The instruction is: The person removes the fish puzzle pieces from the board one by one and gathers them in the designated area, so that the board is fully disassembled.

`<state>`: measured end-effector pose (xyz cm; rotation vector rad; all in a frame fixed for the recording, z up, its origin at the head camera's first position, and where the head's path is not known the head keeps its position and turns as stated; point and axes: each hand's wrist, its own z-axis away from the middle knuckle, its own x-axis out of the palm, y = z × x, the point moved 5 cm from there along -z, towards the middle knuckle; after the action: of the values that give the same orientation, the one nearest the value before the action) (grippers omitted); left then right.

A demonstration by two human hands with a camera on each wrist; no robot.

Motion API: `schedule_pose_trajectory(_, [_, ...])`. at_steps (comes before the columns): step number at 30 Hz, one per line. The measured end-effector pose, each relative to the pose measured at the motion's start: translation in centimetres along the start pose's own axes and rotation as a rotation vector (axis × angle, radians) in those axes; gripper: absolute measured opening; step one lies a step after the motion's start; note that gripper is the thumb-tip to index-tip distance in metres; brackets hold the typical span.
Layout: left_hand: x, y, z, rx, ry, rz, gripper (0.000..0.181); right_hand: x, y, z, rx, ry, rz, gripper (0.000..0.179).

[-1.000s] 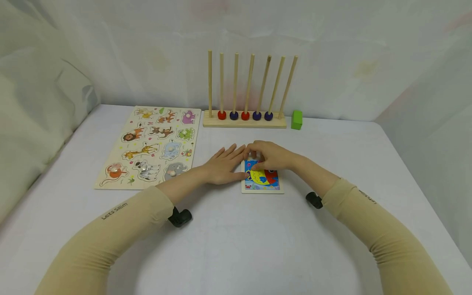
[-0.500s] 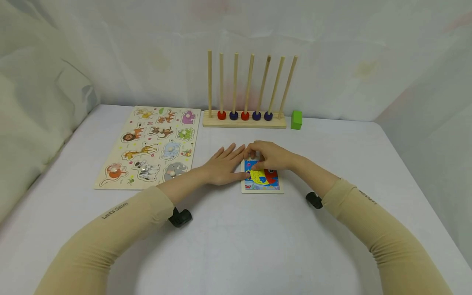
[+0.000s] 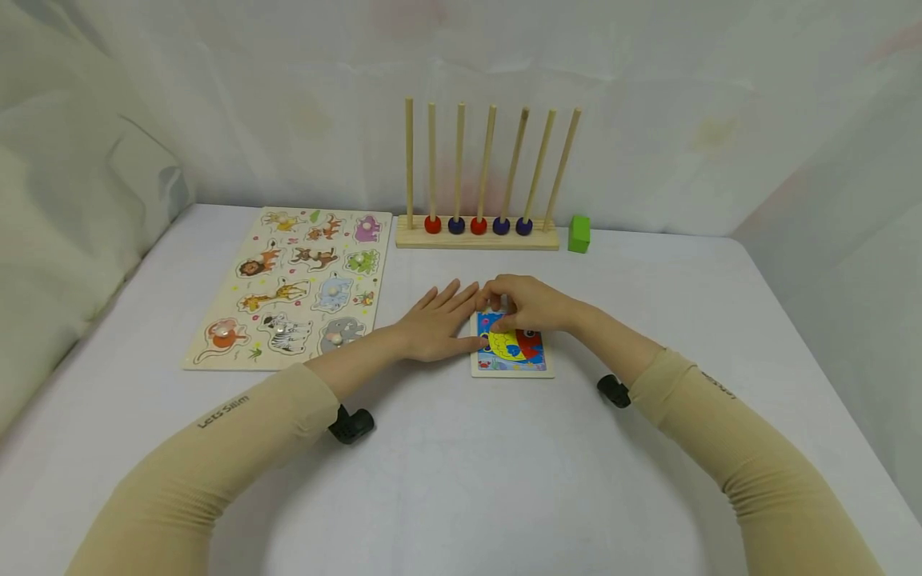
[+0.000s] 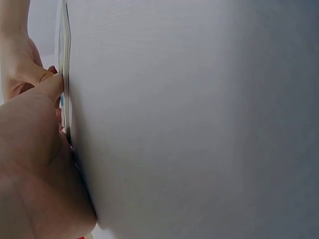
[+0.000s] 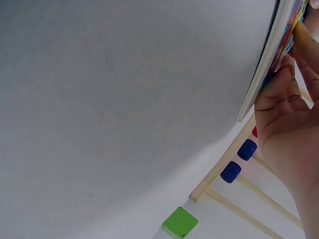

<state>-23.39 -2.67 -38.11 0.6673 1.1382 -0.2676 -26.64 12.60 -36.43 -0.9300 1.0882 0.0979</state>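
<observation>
A small wooden jigsaw puzzle (image 3: pixel 515 365) with a red and yellow fish on blue lies flat on the white table. My left hand (image 3: pixel 435 328) rests spread beside it, its thumb on the puzzle's left border; the left wrist view shows that thumb (image 4: pixel 56 85) over the thin board edge (image 4: pixel 67 45). From above, my right hand (image 3: pixel 536 306) covers the puzzle's upper part with curled fingers and thumb against the picture. In the right wrist view the fingers (image 5: pixel 279 87) bend onto the board near one end. The picture under them is hidden.
Behind the hands stands a wooden peg rack (image 3: pixel 425 240) with upright rods and several red and dark blue beads. A green block (image 3: pixel 579 234) sits to its right. At left lies a large animal peg puzzle board (image 3: pixel 270 330), partly behind the left forearm.
</observation>
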Motion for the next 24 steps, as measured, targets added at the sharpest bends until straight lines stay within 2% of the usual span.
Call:
schedule_pose_trajectory(17, [0.07, -0.13, -0.09, 0.012, -0.003, -0.004, 0.082, -0.25, 0.03, 0.13, 0.037, 0.043, -0.059, 0.03])
schedule_pose_trajectory(24, [0.12, -0.13, -0.08, 0.011, -0.003, -0.012, 0.082, -0.55, 0.09, 0.04, 0.069, 0.057, -0.095, 0.019])
